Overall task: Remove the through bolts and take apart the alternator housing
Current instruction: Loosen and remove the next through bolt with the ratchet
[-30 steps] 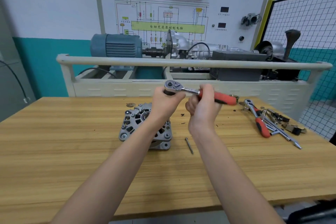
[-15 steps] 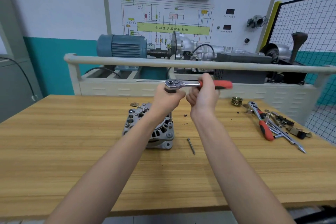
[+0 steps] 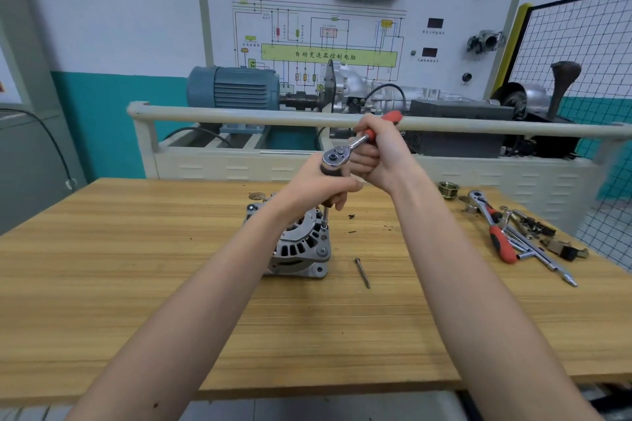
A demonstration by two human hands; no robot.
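A silver alternator (image 3: 301, 246) stands on the wooden bench (image 3: 136, 284), partly hidden by my left forearm. A ratchet wrench (image 3: 337, 155) with a red handle sits on a long extension (image 3: 325, 215) that reaches down to the housing's right rim. My left hand (image 3: 321, 188) grips the extension just under the ratchet head. My right hand (image 3: 379, 157) grips the red handle, which points up and to the right. One removed through bolt (image 3: 362, 272) lies on the bench right of the alternator.
A second red-handled ratchet (image 3: 492, 229), extension bars and small parts lie at the bench's right. A pulley (image 3: 448, 189) sits behind them. Behind the bench stands a training rig with a rail (image 3: 239, 114), a blue motor (image 3: 236, 87) and a gearbox.
My right hand has swung the ratchet handle counter-clockwise, from pointing right to pointing up and right. My left hand stays on the extension. The view has shifted slightly.
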